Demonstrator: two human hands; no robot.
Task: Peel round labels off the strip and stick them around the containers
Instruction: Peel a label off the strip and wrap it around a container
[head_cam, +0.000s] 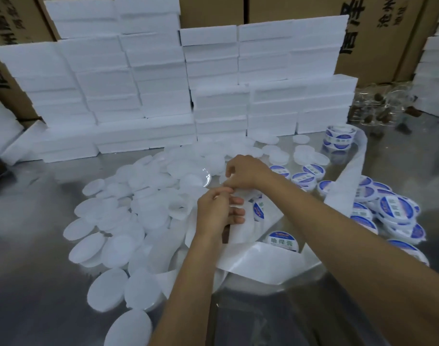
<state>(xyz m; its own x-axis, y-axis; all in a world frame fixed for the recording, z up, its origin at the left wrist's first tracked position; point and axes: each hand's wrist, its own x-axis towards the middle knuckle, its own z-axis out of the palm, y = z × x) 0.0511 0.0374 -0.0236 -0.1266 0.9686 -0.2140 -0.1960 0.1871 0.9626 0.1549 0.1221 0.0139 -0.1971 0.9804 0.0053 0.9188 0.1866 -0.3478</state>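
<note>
Roughly halfway, I judge: both my left hand (217,211) and right hand (243,171) pinch the label strip (253,260) mid-worktop, labelled containers (395,211) piled right, unlabelled white containers (128,221) left.

The table (38,221) is brushed metal with a dull sheen. The strip (253,263) across the lower middle is glossy white backing paper. Scattered discs (113,250) at left look matt white. Stacked blocks (213,103) across the upper frame are rough white foam; boxes (211,8) behind are matt brown cardboard.
</note>
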